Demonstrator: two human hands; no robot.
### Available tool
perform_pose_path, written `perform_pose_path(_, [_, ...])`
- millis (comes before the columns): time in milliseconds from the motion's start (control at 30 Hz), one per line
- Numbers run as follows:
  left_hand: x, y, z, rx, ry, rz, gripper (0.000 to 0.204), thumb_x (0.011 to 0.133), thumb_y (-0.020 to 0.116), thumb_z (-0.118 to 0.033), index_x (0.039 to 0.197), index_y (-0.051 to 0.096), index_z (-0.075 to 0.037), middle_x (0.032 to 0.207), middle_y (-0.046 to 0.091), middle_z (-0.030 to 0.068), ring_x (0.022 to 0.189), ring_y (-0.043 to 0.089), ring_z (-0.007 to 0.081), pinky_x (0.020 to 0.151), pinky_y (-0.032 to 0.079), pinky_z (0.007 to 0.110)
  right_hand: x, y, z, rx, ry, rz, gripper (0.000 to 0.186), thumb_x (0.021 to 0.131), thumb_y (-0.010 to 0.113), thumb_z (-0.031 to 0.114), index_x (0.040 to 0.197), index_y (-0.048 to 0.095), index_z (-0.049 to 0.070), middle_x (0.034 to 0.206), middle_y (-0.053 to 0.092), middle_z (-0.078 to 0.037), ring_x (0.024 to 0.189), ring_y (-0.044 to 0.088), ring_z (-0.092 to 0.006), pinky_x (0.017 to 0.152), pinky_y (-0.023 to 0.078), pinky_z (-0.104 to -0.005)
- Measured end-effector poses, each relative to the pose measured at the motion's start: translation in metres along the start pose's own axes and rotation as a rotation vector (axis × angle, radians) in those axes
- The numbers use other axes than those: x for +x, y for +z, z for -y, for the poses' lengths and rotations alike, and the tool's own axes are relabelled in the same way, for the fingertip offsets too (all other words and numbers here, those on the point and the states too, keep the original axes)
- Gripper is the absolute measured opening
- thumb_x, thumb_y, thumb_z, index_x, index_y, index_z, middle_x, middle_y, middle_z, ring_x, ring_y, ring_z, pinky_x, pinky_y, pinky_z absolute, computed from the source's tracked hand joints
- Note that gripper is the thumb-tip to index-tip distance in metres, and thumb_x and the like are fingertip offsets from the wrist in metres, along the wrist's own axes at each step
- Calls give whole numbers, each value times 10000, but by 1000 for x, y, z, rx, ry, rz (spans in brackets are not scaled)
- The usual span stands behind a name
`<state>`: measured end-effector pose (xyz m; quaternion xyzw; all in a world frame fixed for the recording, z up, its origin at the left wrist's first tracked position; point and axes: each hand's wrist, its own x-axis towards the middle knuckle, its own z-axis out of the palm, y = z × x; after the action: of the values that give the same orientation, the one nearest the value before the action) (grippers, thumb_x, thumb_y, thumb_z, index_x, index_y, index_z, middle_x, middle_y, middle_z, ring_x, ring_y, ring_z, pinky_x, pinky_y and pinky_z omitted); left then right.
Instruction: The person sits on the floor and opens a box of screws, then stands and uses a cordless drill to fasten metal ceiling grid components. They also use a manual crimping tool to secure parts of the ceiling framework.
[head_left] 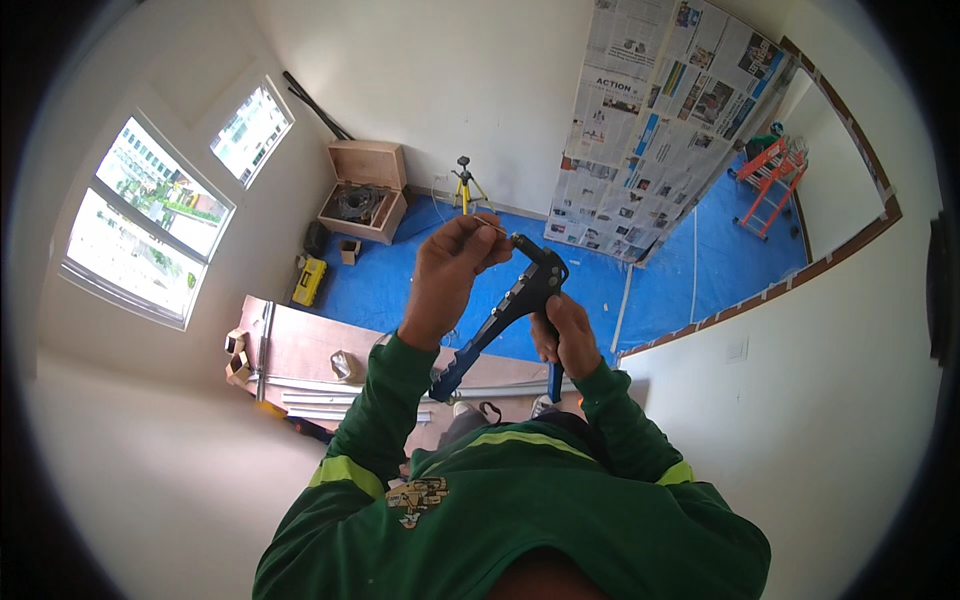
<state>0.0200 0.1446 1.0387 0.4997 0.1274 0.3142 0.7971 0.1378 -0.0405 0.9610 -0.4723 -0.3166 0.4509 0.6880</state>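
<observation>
My right hand (572, 340) is wrapped round one handle of a hand riveter (520, 295) with a black head and blue grips. The tool's handles are spread wide, and its other arm slants down to the left. At the nose of the riveter, my left hand (445, 275) pinches a thin, small rivet (490, 226) between thumb and fingers. The rivet's end is close to the nose; whether they touch I cannot tell. Both hands are raised in front of my chest, above a pinkish board.
Metal channels (325, 398) and a small open bag (345, 366) lie on the pinkish board (310, 340). Farther off are a wooden box (375, 225), a yellow toolbox (309, 282), a tripod (465, 185) and a newspaper-covered panel (640, 130). A person's orange stepladder (772, 180) stands at right on blue sheeting (660, 300).
</observation>
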Motion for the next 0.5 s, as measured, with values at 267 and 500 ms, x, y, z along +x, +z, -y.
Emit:
perform_pose_path(267, [27, 28, 12, 125, 84, 25, 205, 1113, 667, -167, 1222, 719, -1, 1054, 745, 52, 987, 703, 138, 950, 594, 333, 12, -31, 13, -6, -39, 52, 528, 1165, 435, 568, 1149, 595, 64, 575, 413, 41, 424, 393, -79, 450, 404, -273])
perform_pose_path(500, [36, 39, 16, 128, 109, 24, 231, 1106, 688, -184, 1239, 724, 1, 1021, 741, 45, 961, 686, 137, 942, 571, 323, 14, -47, 26, -31, -50, 76, 532, 1163, 437, 575, 1147, 594, 68, 578, 406, 46, 424, 387, -77, 453, 402, -271])
